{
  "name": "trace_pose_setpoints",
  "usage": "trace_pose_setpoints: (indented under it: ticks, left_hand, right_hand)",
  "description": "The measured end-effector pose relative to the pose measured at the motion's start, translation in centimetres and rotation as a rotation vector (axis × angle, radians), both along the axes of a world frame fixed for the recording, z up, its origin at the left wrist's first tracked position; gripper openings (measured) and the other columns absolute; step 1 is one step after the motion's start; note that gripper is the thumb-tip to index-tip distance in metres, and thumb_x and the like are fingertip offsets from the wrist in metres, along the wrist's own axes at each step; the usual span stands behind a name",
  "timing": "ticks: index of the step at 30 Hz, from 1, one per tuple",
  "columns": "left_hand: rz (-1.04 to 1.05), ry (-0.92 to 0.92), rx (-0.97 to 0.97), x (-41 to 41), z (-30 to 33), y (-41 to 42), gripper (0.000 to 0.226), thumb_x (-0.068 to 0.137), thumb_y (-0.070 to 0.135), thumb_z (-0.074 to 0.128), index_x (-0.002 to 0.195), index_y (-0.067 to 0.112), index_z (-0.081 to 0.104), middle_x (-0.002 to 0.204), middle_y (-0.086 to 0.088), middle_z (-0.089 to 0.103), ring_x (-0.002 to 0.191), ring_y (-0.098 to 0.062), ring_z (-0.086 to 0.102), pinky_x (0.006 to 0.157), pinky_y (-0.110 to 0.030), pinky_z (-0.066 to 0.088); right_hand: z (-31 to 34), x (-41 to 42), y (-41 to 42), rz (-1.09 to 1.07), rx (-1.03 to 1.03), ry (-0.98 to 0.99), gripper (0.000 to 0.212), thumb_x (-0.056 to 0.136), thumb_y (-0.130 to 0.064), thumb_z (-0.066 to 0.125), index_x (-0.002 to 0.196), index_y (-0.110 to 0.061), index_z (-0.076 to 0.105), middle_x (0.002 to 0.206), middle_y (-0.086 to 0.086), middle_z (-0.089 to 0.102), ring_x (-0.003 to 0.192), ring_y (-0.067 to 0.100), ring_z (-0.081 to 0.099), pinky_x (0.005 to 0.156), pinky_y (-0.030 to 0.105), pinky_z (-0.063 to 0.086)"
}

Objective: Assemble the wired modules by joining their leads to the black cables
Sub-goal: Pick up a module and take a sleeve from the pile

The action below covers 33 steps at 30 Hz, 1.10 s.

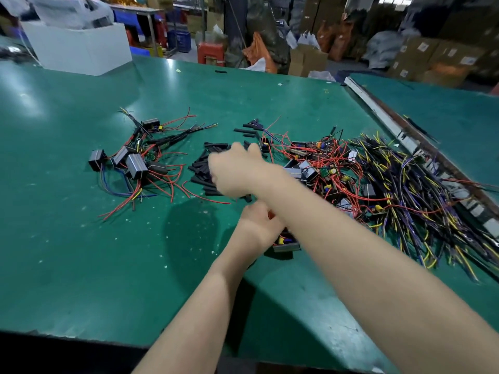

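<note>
On scuffed green matting: blurred right hand over short matte black tubes, grip unclear; left hand curled around boxy wired module; glossy black cables heaped right.

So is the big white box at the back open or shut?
Open: the white box has no lid on, and crumpled plastic bags stick out above its rim.

A green bench carries a cluster of wired modules toward its left side, a heap of short black sleeves at mid-bench, a red-wired module tangle beside it, and black cables along the right edge. A white box sits at the far left corner.
</note>
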State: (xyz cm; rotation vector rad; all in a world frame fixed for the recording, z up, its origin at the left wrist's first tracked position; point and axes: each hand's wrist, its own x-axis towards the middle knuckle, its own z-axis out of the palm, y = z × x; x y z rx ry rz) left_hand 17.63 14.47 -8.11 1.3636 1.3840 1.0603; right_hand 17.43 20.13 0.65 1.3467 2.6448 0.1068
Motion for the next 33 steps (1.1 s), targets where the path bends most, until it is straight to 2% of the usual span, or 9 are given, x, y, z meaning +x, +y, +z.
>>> trace_pose_setpoints:
  ticks: [3, 5, 7, 10, 14, 18, 23, 29, 33]
  left_hand:
    - [-0.021, -0.189, 0.071, 0.1, 0.3, -0.4, 0.074, 0.063, 0.062, 0.036, 0.106, 0.008, 0.061, 0.055, 0.012, 0.05, 0.052, -0.003, 0.047, 0.053, -0.016, 0.042]
    - [-0.039, -0.207, 0.086, 0.1, 0.2, -0.6, 0.051, 0.078, 0.055, 0.033, 0.101, 0.024, 0.066, 0.055, 0.01, 0.047, 0.055, -0.008, 0.045, 0.061, -0.025, 0.039]
    - [-0.049, -0.221, 0.119, 0.1, 0.0, -0.4, 0.041, 0.086, 0.044, 0.03, 0.095, 0.033, 0.068, 0.057, 0.007, 0.046, 0.058, -0.011, 0.045, 0.066, -0.031, 0.037]
    - [-0.004, -0.204, 0.171, 0.1, -0.1, 0.1, 0.032, 0.092, 0.033, 0.038, 0.098, 0.03, 0.069, 0.053, 0.009, 0.046, 0.053, -0.009, 0.045, 0.057, -0.025, 0.039]
    - [0.032, -0.189, 0.195, 0.1, 0.0, 0.1, 0.025, 0.099, 0.021, 0.047, 0.1, 0.032, 0.069, 0.054, 0.012, 0.047, 0.059, -0.01, 0.045, 0.06, -0.028, 0.038]
    - [0.049, -0.189, 0.184, 0.1, 0.1, 0.2, 0.029, 0.097, 0.018, 0.05, 0.092, 0.038, 0.072, 0.052, 0.008, 0.049, 0.054, -0.009, 0.046, 0.059, -0.027, 0.038]
    - [0.033, -0.177, 0.205, 0.1, -0.2, 0.1, 0.027, 0.097, 0.018, 0.051, 0.096, 0.036, 0.07, 0.05, 0.012, 0.048, 0.052, -0.005, 0.044, 0.052, -0.019, 0.037]
    - [-0.014, -0.183, 0.239, 0.2, -0.2, -0.1, 0.028, 0.097, 0.018, 0.052, 0.102, 0.042, 0.066, 0.054, 0.013, 0.051, 0.054, -0.001, 0.046, 0.055, -0.015, 0.039]
    - [-0.017, -0.185, 0.248, 0.2, -0.4, -0.1, 0.03, 0.097, 0.018, 0.053, 0.101, 0.045, 0.066, 0.056, 0.012, 0.052, 0.059, -0.004, 0.05, 0.061, -0.015, 0.041]
  right_hand:
    - [2.9, 3.2, -0.7, 0.01, -0.069, 0.528, 0.004, 0.099, -0.027, 0.042, 0.101, -0.025, 0.045, 0.11, 0.002, 0.065, 0.112, 0.026, 0.05, 0.088, 0.039, 0.028]
    - [3.4, 6.2, -1.0, -0.006, -0.113, 0.839, 0.008, 0.097, -0.026, 0.047, 0.093, -0.031, 0.043, 0.096, -0.006, 0.07, 0.093, 0.016, 0.059, 0.087, 0.036, 0.039]
    - [2.5, 9.2, -1.7, -0.028, -0.145, 1.095, 0.016, 0.097, -0.017, 0.051, 0.099, -0.031, 0.043, 0.086, -0.008, 0.07, 0.075, 0.002, 0.057, 0.078, 0.027, 0.041]
    - [-0.2, 11.9, -2.0, -0.112, -0.048, 1.333, 0.027, 0.098, -0.012, 0.052, 0.118, -0.028, 0.043, 0.087, -0.006, 0.07, 0.084, 0.007, 0.061, 0.082, 0.028, 0.045]
    - [-3.2, 12.9, -2.3, -0.174, 0.076, 1.504, 0.03, 0.097, -0.009, 0.053, 0.12, -0.028, 0.05, 0.093, -0.001, 0.07, 0.097, 0.013, 0.063, 0.093, 0.036, 0.048]
    - [-3.8, 13.5, -2.3, -0.191, 0.069, 1.588, 0.027, 0.096, -0.012, 0.056, 0.111, -0.033, 0.052, 0.093, 0.001, 0.072, 0.092, 0.012, 0.066, 0.09, 0.032, 0.05]
    - [-4.1, 13.4, -2.4, -0.227, 0.092, 1.629, 0.022, 0.096, -0.016, 0.057, 0.107, -0.034, 0.049, 0.096, 0.005, 0.073, 0.093, 0.019, 0.067, 0.092, 0.043, 0.05]
    - [-4.5, 13.7, -1.7, -0.289, -0.024, 1.794, 0.018, 0.097, -0.012, 0.056, 0.106, -0.025, 0.049, 0.084, -0.003, 0.074, 0.078, 0.007, 0.068, 0.069, 0.019, 0.048]
    - [-4.5, 14.0, -1.5, -0.363, -0.121, 1.885, 0.016, 0.097, -0.013, 0.055, 0.105, -0.025, 0.048, 0.079, -0.009, 0.074, 0.076, 0.006, 0.069, 0.058, 0.013, 0.044]
